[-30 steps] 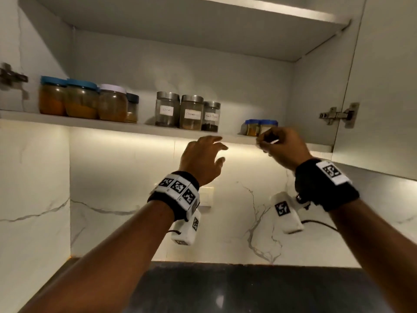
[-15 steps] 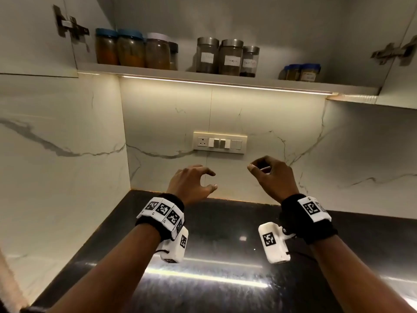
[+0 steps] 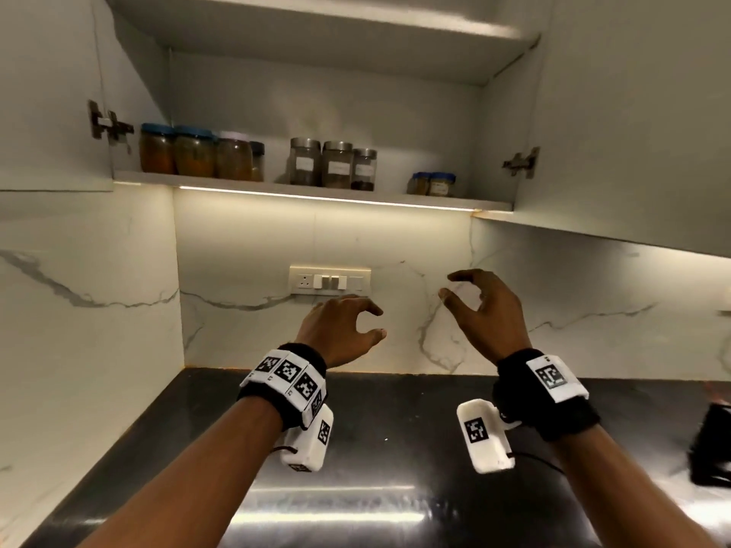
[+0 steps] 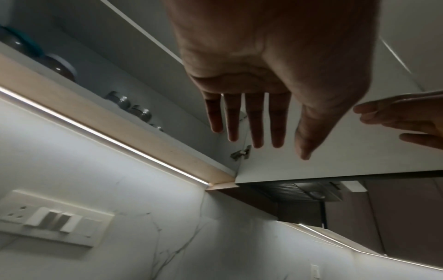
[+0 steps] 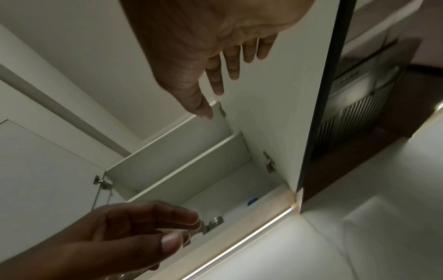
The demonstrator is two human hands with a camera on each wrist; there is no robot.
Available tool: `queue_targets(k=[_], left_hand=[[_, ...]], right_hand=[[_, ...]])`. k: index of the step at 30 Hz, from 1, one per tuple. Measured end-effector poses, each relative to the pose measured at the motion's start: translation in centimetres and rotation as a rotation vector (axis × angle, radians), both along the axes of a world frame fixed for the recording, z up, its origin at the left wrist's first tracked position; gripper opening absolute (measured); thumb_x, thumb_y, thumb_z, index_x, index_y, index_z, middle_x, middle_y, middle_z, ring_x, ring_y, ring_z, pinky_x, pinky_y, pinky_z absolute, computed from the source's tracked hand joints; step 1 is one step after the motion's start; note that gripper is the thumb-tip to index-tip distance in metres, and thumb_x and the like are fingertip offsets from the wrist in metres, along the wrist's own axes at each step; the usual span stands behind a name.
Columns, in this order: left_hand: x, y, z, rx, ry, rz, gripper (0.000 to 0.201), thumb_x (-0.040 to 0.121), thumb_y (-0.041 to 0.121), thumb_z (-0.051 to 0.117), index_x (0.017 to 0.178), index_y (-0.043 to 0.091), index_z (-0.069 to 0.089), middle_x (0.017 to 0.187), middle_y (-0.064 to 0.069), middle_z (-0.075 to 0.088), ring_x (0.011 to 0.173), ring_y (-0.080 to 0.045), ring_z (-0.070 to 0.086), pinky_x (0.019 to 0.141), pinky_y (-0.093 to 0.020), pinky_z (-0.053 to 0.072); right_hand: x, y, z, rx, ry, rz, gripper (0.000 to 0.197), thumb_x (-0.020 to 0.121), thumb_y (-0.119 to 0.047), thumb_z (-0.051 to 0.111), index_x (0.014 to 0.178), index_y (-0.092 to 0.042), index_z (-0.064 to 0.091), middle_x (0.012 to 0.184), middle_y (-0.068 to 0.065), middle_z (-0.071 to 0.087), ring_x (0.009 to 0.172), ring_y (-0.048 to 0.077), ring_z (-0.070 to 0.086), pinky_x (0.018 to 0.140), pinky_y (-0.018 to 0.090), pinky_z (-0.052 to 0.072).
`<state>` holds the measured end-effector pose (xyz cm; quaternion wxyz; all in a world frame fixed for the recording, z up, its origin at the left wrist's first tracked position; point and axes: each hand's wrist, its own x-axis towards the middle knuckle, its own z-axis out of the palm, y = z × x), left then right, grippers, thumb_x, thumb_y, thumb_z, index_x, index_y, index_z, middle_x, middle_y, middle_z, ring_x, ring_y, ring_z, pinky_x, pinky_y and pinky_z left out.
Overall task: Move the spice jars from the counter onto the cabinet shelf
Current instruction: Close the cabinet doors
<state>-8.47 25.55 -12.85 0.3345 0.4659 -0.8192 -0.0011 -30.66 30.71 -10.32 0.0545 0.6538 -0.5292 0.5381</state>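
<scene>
Spice jars stand in a row on the lower cabinet shelf: blue-lidded jars at the left, three steel-lidded labelled jars in the middle, two small blue-lidded jars at the right. Both hands hover well below the shelf, in front of the marble backsplash. My left hand is empty with its fingers loosely curved. My right hand is empty too, thumb and fingers apart. In the left wrist view the left hand shows straight fingers. In the right wrist view the right hand holds nothing. No jar shows on the counter.
Both cabinet doors stand open, the right door close beside my right hand. A switch plate sits on the backsplash behind the hands. The black counter lies below, with a dark object at its right edge.
Both hands have come down from the shelf edge to the backsplash. The right hand's pinched fingers have spread apart. The view first dipped toward the counter, then tilted back up.
</scene>
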Motion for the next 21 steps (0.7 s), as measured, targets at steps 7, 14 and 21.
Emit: queue_targets(k=[7, 14, 21], left_hand=[[-9.2, 4.2, 6.0, -0.044, 0.016, -0.194, 0.038, 0.081, 0.05, 0.065, 0.114, 0.032, 0.064, 0.124, 0.008, 0.063, 0.117, -0.016, 0.056, 0.102, -0.039, 0.043], [-15.1, 6.4, 9.6, -0.091, 0.004, -0.3, 0.037, 0.084, 0.047, 0.065, 0.116, 0.028, 0.064, 0.128, 0.005, 0.061, 0.119, -0.017, 0.055, 0.102, -0.04, 0.044], [-16.2, 6.1, 9.1, -0.074, -0.012, -0.309, 0.036, 0.085, 0.047, 0.065, 0.115, 0.027, 0.065, 0.131, 0.003, 0.06, 0.121, -0.018, 0.055, 0.102, -0.041, 0.045]], right_hand=[[-8.4, 6.7, 5.4, -0.176, 0.075, -0.299, 0.052, 0.083, -0.037, 0.066, 0.131, -0.02, 0.054, 0.146, 0.004, 0.044, 0.139, 0.026, 0.033, 0.112, 0.046, 0.03], [-14.6, 11.5, 8.3, -0.308, 0.072, -0.701, 0.065, 0.08, -0.035, 0.068, 0.139, -0.026, 0.044, 0.16, 0.004, 0.013, 0.148, 0.03, 0.005, 0.112, 0.05, 0.019], [-16.2, 10.3, 9.0, -0.288, -0.052, -0.763, 0.072, 0.077, -0.024, 0.07, 0.142, -0.027, 0.041, 0.16, 0.012, 0.005, 0.14, 0.039, 0.022, 0.107, 0.052, 0.03]])
